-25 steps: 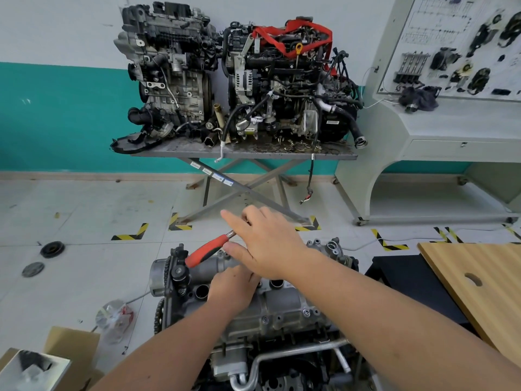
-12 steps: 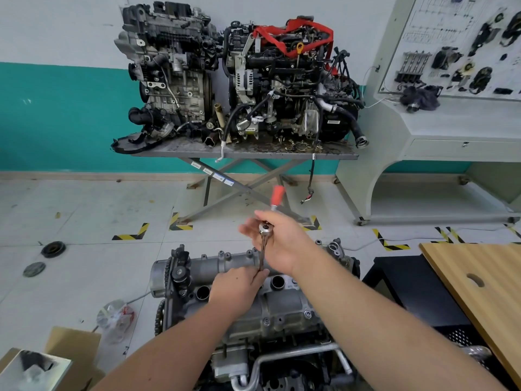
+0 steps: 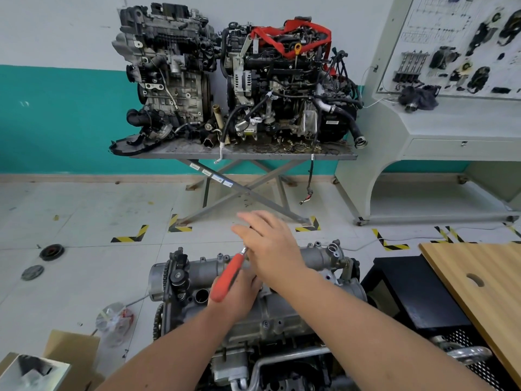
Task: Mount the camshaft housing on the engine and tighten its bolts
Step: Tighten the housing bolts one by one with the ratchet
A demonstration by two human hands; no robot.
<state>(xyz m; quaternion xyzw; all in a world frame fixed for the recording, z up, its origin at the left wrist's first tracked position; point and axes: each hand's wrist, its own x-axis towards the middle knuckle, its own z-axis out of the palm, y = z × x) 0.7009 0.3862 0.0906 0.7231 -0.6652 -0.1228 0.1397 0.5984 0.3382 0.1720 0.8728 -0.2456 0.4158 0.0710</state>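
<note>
Cast-metal camshaft housing (image 3: 282, 311) sits on the engine (image 3: 253, 348) low in the centre: heavy, rigid, probably oily, best held by its ends. Red-handled ratchet (image 3: 229, 277) now slants down to the left, handle end over the left hand (image 3: 235, 296); half a second back it stood nearly upright, a full second back it pointed left. Right hand (image 3: 270, 246) covers the ratchet head, fingers (image 3: 248, 218) extended, seemingly spinning it. Left-hand fingers hidden, grip cannot be told.
</note>
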